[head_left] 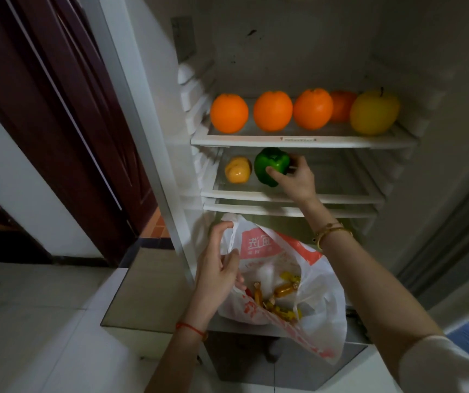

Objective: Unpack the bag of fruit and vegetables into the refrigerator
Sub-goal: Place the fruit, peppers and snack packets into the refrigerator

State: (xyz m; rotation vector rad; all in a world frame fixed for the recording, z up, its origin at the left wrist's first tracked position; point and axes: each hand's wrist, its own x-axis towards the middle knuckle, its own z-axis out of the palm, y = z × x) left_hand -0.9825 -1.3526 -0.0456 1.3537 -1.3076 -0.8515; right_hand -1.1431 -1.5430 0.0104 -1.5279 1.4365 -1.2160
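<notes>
- A glossy green bell pepper (271,165) is held in the grip of the right hand (295,178), with the thumb pressed on its front and the fingers curled round its right side.
- The pepper is positioned over the second glass shelf (341,191) of the open white refrigerator (440,123); whether it is resting on the glass cannot be told.
- Just to its left, on the same shelf, a yellow-orange bell pepper (238,169) is seen, apart from the hand.
- Gold bangles (330,232) are worn on the right wrist, and a white sleeve (440,364) covers the upper part of that arm.
- The edge of a white plastic shopping bag with red-orange print (293,282) is pinched between the thumb and curled fingers of the left hand (219,268), so that the bag is held open below the shelves.
- Small yellow and amber wrapped items (281,296) are visible inside the bag; what they are cannot be told.
- A red string bracelet (191,328) is worn on the left wrist.
- On the upper glass shelf (298,139), four round oranges (273,111) are lined up from the left, the fourth partly hidden behind a large yellow apple (373,112) at the right end.
- A dark brown wooden door (57,109) is seen to the left of the refrigerator, above a pale tiled floor (43,321).
</notes>
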